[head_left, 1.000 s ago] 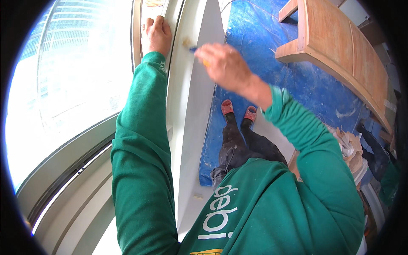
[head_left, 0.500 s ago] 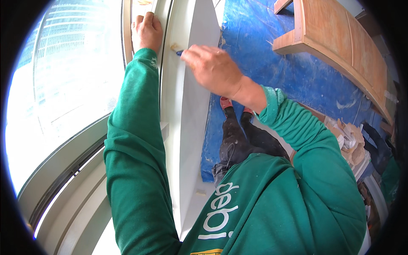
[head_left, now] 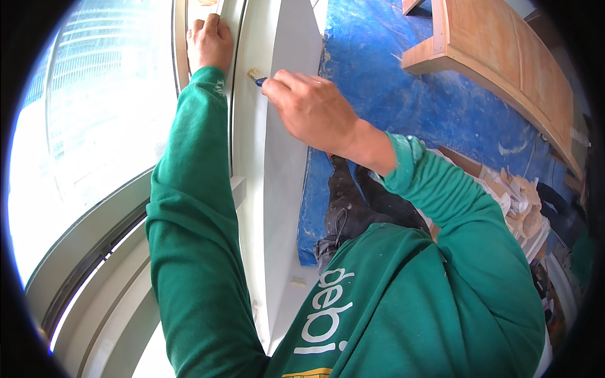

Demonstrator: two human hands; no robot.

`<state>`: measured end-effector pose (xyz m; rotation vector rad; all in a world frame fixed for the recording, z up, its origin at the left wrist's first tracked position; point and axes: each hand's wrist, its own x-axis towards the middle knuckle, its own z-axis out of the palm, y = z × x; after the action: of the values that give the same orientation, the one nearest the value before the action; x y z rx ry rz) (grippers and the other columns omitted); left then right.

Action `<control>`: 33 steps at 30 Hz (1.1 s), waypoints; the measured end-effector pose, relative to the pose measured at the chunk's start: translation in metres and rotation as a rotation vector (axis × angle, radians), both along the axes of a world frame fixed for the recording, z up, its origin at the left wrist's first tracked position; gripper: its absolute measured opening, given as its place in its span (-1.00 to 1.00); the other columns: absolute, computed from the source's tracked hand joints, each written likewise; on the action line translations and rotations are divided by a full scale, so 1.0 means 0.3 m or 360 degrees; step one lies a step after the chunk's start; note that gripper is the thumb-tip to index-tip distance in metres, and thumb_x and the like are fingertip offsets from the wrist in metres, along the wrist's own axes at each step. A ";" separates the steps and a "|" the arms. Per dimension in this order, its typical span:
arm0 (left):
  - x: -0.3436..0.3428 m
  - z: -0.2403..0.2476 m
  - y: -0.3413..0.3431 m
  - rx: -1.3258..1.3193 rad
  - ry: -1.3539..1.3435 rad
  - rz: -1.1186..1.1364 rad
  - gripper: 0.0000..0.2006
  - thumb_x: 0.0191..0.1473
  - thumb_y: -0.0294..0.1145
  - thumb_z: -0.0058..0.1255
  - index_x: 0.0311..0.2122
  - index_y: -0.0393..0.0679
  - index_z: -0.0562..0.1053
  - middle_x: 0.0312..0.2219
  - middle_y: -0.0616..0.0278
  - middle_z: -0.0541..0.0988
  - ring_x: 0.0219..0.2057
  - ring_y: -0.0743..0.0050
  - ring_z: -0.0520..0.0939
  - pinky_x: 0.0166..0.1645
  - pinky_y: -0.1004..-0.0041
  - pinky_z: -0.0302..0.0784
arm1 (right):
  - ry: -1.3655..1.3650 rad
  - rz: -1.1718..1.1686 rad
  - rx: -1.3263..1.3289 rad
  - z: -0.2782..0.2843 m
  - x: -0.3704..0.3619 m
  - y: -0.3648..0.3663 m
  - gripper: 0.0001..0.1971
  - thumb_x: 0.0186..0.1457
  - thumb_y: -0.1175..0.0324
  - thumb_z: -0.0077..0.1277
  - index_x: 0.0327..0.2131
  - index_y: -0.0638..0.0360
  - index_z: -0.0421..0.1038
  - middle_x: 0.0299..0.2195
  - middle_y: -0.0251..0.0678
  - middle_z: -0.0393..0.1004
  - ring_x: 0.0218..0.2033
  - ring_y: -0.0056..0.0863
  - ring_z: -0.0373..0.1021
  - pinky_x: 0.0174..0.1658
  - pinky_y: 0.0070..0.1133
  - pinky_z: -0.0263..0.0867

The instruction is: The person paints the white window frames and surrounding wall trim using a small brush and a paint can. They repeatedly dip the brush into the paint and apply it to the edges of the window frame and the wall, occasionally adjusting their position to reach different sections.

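My right hand [head_left: 317, 108] pinches a small paintbrush [head_left: 259, 80] with a dark blue handle and pale yellowish bristles. The bristle end is against the flat face of the white window frame [head_left: 252, 135], or very close to it. Farther up and to the left, my left hand [head_left: 210, 45] rests at the inner edge of the window, fingers curled over the frame. Its fingertips are hidden, so anything small under them cannot be made out. Bright window glass [head_left: 107, 120] lies left of my left forearm.
A blue plastic sheet [head_left: 378, 101] covers the floor below. A curved wooden bench-like piece [head_left: 510, 75] stands at upper right. Crumpled paper and cloth [head_left: 513, 198] lie heaped at the right. The window's track [head_left: 94, 264] curves along the lower left.
The brush in my right hand shows more clearly, its bristles turned toward the frame. My left hand appears slightly farther left and higher, as the whole view has shifted a little.
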<state>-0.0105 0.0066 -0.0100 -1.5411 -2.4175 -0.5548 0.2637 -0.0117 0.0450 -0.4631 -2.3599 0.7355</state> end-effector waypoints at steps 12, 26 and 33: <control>-0.015 -0.018 0.001 0.0028 0.0038 -0.0036 -0.71 0.32 -0.16 -0.10 -0.06 -0.04 0.58 -0.13 -0.01 0.59 -0.01 -0.16 0.55 0.11 0.02 0.48 | -0.0221 0.0227 -0.0712 0.026 0.062 -0.127 -0.89 0.15 0.47 0.01 -0.23 0.21 0.45 -0.37 -0.11 0.57 -0.32 -0.09 0.57 -0.23 -0.23 0.48; -0.010 -0.012 0.002 0.0032 0.0009 -0.0033 -0.71 0.32 -0.16 -0.10 -0.05 -0.04 0.58 -0.11 0.00 0.58 -0.01 -0.16 0.55 0.11 0.01 0.50 | -0.0223 0.0331 -0.0095 -0.015 0.062 -0.094 -0.85 0.11 0.50 0.01 -0.22 0.23 0.45 -0.44 -0.19 0.51 -0.36 -0.14 0.55 -0.24 -0.31 0.50; -0.002 -0.007 -0.003 0.0003 -0.0030 -0.0009 -0.70 0.32 -0.15 -0.10 -0.03 -0.04 0.57 -0.10 -0.01 0.57 0.00 -0.17 0.54 0.13 0.01 0.48 | -0.0214 0.0234 -0.0771 0.030 0.072 -0.051 -0.90 0.17 0.45 0.12 -0.24 0.20 0.44 -0.39 -0.08 0.55 -0.36 -0.01 0.52 -0.30 -0.25 0.43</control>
<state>-0.0112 0.0056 -0.0120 -1.5498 -2.4266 -0.5751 0.2851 -0.0271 0.0540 -0.5572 -2.3470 1.3966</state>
